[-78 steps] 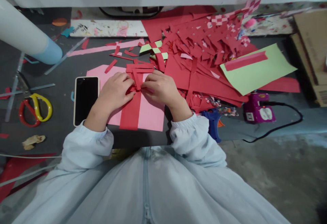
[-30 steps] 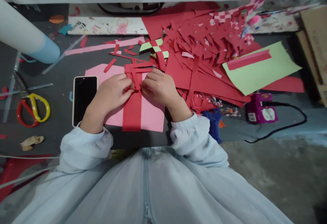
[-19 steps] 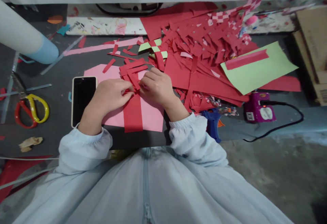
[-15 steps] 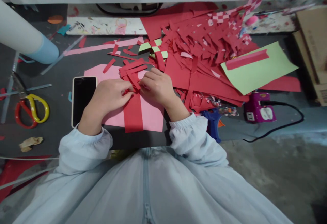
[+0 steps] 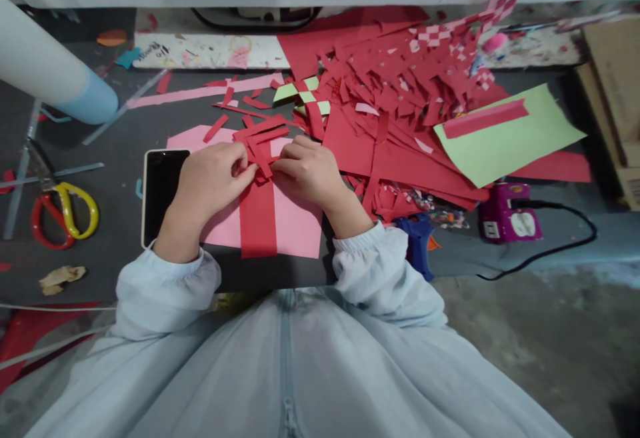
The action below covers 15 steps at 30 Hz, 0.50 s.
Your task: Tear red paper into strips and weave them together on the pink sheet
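My left hand (image 5: 213, 178) is closed, its thumb and fingertips pinching the edge of a red paper strip (image 5: 263, 168). From the other side my right hand (image 5: 311, 170) is closed on the same strip, its fingers bent and pressed together. Below them a wide red paper band (image 5: 259, 225) lies across a pink paper sheet (image 5: 300, 228). Several loose red strips (image 5: 263, 130) lie just beyond my fingertips, overlapping each other. A phone (image 5: 156, 198) with a dark screen sits against my left wrist. What exactly lies under my fingertips is partly hidden.
Scissors (image 5: 63, 205) with red and yellow handles lie at the left, near a white and blue cylinder (image 5: 87, 95). A heap of red woven paper (image 5: 400, 78), a green sheet (image 5: 515, 135), a purple box (image 5: 513, 215) with a black cable and a blue tool (image 5: 417, 241) are at the right.
My left hand has turned slightly and its fingers have shifted a little up and left. The right hand stays nearly in place. The whole view has drifted slightly.
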### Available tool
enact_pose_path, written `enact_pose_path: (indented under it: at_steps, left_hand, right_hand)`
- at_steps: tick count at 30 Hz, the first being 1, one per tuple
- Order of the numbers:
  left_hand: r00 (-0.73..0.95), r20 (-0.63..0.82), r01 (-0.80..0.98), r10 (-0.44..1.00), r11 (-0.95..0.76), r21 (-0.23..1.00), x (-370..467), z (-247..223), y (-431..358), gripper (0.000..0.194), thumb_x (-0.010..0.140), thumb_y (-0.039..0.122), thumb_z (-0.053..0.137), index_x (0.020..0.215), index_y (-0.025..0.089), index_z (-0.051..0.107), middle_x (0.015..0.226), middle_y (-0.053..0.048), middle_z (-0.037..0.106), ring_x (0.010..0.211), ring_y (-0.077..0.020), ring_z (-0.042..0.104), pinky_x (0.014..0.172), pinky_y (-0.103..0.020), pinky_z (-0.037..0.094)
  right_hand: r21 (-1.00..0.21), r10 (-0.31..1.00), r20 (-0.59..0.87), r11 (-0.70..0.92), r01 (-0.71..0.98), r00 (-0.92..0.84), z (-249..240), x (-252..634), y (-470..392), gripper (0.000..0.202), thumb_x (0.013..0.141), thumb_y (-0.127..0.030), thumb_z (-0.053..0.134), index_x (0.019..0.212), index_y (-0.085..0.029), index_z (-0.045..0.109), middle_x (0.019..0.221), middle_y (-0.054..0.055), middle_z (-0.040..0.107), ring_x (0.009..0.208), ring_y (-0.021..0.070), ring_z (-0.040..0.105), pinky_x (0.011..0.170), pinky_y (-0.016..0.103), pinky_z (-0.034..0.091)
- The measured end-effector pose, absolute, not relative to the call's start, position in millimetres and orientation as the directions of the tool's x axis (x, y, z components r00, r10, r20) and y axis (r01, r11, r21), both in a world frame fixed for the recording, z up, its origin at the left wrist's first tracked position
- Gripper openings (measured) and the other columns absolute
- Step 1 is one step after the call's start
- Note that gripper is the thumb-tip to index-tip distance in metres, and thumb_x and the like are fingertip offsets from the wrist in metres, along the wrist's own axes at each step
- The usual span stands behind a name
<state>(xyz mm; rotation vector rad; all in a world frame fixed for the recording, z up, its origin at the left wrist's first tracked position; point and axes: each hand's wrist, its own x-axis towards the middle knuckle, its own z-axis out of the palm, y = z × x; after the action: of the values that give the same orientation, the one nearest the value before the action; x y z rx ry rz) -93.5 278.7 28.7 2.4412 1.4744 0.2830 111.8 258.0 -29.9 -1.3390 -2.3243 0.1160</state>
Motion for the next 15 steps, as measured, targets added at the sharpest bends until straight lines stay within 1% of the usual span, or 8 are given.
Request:
enact_pose_path:
  at_steps: [3,5,8,11,13,15]
  left_hand:
    - [0.421,0.044,0.841,0.906,-0.408,0.356,-93.2,25.2,279.9,0.03,0.089,0.037,0.056,0.068,0.019,0.066,0.07,-0.005,0.068,0.068,-0.018,0.06,0.061,-0.031,0.037]
    - [0.425,0.042,0.827,0.904,-0.406,0.389,-91.8,22.9,280.3,0.033,0.091,0.038,0.055,0.068,0.019,0.07,0.072,-0.005,0.07,0.07,-0.0183,0.061,0.064,-0.031,0.041]
    - [0.431,0.056,0.787,0.901,-0.405,0.465,-89.3,20.4,279.9,0.028,0.09,0.035,0.056,0.081,0.019,0.077,0.081,-0.004,0.075,0.074,-0.0178,0.065,0.071,-0.03,0.047]
    - [0.414,0.082,0.759,0.907,-0.393,0.519,-88.7,20.0,279.5,0.025,0.088,0.028,0.057,0.096,0.021,0.079,0.092,-0.004,0.078,0.08,-0.0175,0.068,0.079,-0.03,0.051]
    - [0.414,0.101,0.759,0.905,-0.404,0.51,-89.8,20.7,279.5,0.028,0.087,0.023,0.055,0.101,0.02,0.079,0.098,-0.005,0.079,0.086,-0.0189,0.07,0.084,-0.031,0.052]
    - [0.439,0.115,0.765,0.891,-0.438,0.473,-91.5,21.8,279.7,0.03,0.086,0.019,0.054,0.101,0.02,0.079,0.101,-0.005,0.079,0.093,-0.021,0.07,0.088,-0.032,0.052]
  right_hand:
    - [-0.299,0.839,0.335,0.525,0.796,-0.428,-30.7,112.0,258.2,0.027,0.095,-0.024,0.051,0.086,-0.019,0.075,0.084,0.009,0.066,0.084,0.0212,0.048,0.062,0.036,0.028]
    - [-0.303,0.84,0.334,0.526,0.795,-0.428,-30.9,112.1,258.4,0.027,0.095,-0.024,0.051,0.086,-0.019,0.075,0.084,0.009,0.066,0.084,0.0212,0.048,0.062,0.036,0.028]
    - [-0.303,0.841,0.331,0.524,0.796,-0.428,-30.3,111.6,258.4,0.025,0.095,-0.025,0.052,0.088,-0.019,0.075,0.084,0.009,0.066,0.084,0.0211,0.048,0.062,0.035,0.028]
    - [-0.287,0.84,0.334,0.523,0.802,-0.428,-29.5,111.0,258.1,0.026,0.095,-0.024,0.052,0.086,-0.019,0.075,0.083,0.009,0.067,0.083,0.0207,0.049,0.062,0.035,0.028]
    - [-0.271,0.834,0.344,0.527,0.805,-0.431,-29.4,110.9,257.8,0.026,0.095,-0.023,0.051,0.085,-0.019,0.075,0.083,0.008,0.067,0.083,0.0204,0.049,0.062,0.035,0.029]
    - [-0.26,0.828,0.357,0.533,0.805,-0.433,-29.6,111.1,257.5,0.026,0.095,-0.023,0.051,0.086,-0.019,0.076,0.083,0.008,0.068,0.083,0.0203,0.05,0.061,0.035,0.029]
